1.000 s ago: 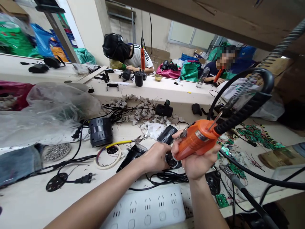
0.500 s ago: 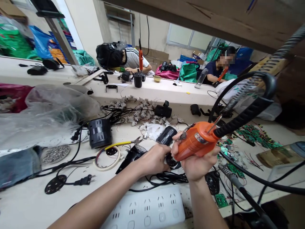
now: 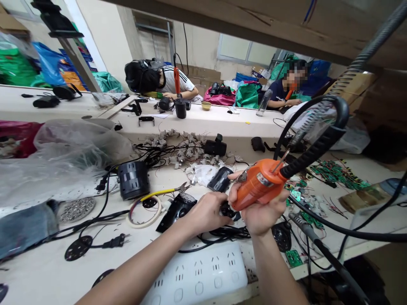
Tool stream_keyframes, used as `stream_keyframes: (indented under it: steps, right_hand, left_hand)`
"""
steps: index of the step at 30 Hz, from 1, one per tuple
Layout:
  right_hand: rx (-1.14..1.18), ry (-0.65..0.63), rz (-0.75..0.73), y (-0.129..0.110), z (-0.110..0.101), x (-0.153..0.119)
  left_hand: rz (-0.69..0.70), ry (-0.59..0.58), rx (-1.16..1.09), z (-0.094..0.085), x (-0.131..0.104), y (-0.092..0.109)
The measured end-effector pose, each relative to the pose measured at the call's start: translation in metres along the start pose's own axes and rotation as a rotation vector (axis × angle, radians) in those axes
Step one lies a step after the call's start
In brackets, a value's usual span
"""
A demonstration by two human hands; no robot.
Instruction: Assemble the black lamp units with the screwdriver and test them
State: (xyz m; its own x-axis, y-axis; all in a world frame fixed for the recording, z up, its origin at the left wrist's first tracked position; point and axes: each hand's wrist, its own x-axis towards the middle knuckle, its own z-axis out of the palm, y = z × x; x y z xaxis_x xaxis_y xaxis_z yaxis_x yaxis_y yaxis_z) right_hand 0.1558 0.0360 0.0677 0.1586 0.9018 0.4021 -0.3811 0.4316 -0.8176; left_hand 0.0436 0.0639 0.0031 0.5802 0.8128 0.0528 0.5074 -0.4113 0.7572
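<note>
An orange power screwdriver (image 3: pixel 259 182) hangs by a black cable and coiled spring, tilted, with my right hand (image 3: pixel 262 212) wrapped round its body. Beside its lower end, my left hand (image 3: pixel 208 212) is closed on a dark round part (image 3: pixel 227 209), partly hidden by the fingers. Black cable (image 3: pixel 222 235) lies bundled beneath the hands. Just behind them is a black slotted cylinder (image 3: pixel 220 179). A black housing (image 3: pixel 176 212) lies left of my left hand, near yellow-handled cutters (image 3: pixel 162 192). The screwdriver's tip is hidden.
A white power strip (image 3: pixel 203 271) lies in front. To the left are a tape roll (image 3: pixel 144 222), a larger black cylinder (image 3: pixel 133 180) and a pile of screws (image 3: pixel 77 209). Green circuit boards (image 3: pixel 337 176) lie right. Two people sit across the bench.
The view has shifted slightly. Both hands stay close together; the screwdriver has moved a little left, and more of the dark round part shows at my left fingers.
</note>
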Motion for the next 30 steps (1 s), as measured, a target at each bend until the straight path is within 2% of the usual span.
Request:
stream_keyframes:
  steps: [4,8,10,13,17,20,23,25,28,30]
  right_hand:
    - [0.039,0.053,-0.07,-0.016,0.005,-0.002]
    - [0.085,0.053,-0.103,-0.029,0.0,-0.008]
    - [0.073,0.046,-0.131,-0.033,-0.005,-0.011]
    - [0.027,0.041,-0.122,-0.037,-0.013,-0.016]
    - [0.014,0.137,-0.117,-0.036,-0.019,-0.027]
    - [0.012,0.136,-0.064,-0.031,-0.019,-0.035]
    - [-0.009,0.103,-0.028,-0.025,-0.015,-0.04]
    - [-0.015,0.127,-0.035,-0.022,-0.012,-0.043]
    - [0.011,0.164,-0.031,-0.021,-0.013,-0.048]
    - [0.035,0.146,0.023,-0.022,-0.015,-0.051]
  left_hand:
    - [-0.005,0.005,0.03,0.001,-0.001,0.002]
    - [-0.002,0.04,0.072,-0.003,-0.003,0.006]
    - [0.003,0.081,0.104,-0.012,-0.006,0.007]
    - [-0.019,0.119,0.136,-0.039,-0.02,0.007]
    - [-0.131,0.176,0.199,-0.082,-0.064,-0.001]
    - [-0.269,0.187,0.275,-0.099,-0.108,-0.012]
    - [-0.407,0.154,0.319,-0.099,-0.146,-0.023]
    - [-0.479,0.135,0.324,-0.096,-0.165,-0.028]
    - [-0.548,0.114,0.292,-0.09,-0.186,-0.029]
    - [-0.554,0.066,0.247,-0.086,-0.196,-0.028]
